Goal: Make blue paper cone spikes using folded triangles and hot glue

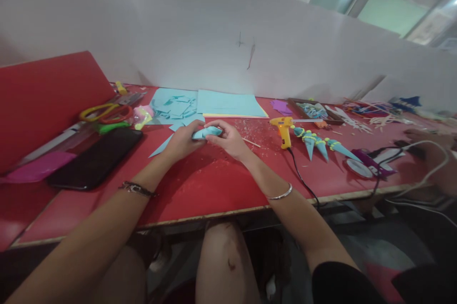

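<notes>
Both hands hold one rolled light-blue paper piece point(207, 132) just above the red table point(214, 189). My left hand point(183, 141) has its fingers closed around the left end of the piece. At the right end, my right hand point(230, 139) pinches it between thumb and fingers. A pointed blue paper cone point(160, 147) lies on the table beside my left hand. Past the hands, blue paper sheets point(228, 103) and a heap of small cut blue paper pieces point(178, 106) rest against the white wall.
A yellow glue gun point(282, 130) with a black cord stands right of my hands, near several blue cones with yellow trim point(310, 142). On the left lie a black phone point(98, 158) and scissors point(107, 113). Another person's hand point(428, 139) is at the far right.
</notes>
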The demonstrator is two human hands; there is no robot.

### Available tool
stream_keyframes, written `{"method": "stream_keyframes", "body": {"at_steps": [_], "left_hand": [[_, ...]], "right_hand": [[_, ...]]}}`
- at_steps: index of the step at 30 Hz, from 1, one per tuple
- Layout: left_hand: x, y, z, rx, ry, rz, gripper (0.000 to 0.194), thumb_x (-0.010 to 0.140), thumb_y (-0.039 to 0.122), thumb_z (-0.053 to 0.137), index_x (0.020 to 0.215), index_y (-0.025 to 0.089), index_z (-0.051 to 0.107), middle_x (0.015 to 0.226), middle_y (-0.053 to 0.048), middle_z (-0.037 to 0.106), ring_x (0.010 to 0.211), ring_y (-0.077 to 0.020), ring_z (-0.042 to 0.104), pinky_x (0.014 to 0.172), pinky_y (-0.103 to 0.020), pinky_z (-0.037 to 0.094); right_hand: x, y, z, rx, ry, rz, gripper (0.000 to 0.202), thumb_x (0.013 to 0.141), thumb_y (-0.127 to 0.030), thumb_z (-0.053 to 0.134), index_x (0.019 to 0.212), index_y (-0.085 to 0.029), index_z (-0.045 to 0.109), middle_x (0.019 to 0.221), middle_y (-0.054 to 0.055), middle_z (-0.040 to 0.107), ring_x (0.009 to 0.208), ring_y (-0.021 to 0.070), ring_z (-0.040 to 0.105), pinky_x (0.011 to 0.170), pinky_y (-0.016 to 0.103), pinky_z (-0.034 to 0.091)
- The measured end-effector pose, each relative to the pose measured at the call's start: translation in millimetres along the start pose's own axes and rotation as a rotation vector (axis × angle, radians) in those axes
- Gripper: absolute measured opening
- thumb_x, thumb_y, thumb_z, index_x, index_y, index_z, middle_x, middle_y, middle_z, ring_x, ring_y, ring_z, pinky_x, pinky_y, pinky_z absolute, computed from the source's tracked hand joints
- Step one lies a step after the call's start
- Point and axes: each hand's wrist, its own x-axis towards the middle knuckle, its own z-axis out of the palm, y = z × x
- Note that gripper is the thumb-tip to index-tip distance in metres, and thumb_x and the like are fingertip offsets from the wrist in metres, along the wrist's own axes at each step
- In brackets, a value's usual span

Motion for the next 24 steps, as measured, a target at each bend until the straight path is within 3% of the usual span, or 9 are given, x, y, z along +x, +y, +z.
{"method": "stream_keyframes", "body": {"at_steps": [15,24], "left_hand": [[-0.7,-2.5,3.5,0.021,0.029,0.040,0.042,0.070,0.037,0.047,0.107,0.018,0.052,0.067,0.001,0.061,0.058,-0.0137,0.051,0.055,-0.022,0.033],[-0.8,-0.7,2.8,0.020,0.023,0.032,0.039,0.071,0.037,0.047,0.104,0.018,0.054,0.065,0.002,0.060,0.056,-0.0132,0.050,0.054,-0.021,0.034]], "right_hand": [[2.0,4.6,2.8,-0.144,0.134,-0.104,0.026,0.070,-0.035,0.060,0.090,-0.020,0.055,0.096,0.003,0.059,0.086,0.0140,0.056,0.074,0.027,0.048],[2.2,7.1,1.6,-0.201,0.133,-0.122,0.029,0.071,-0.040,0.061,0.090,-0.020,0.055,0.095,0.003,0.059,0.087,0.0142,0.056,0.074,0.026,0.047]]}}
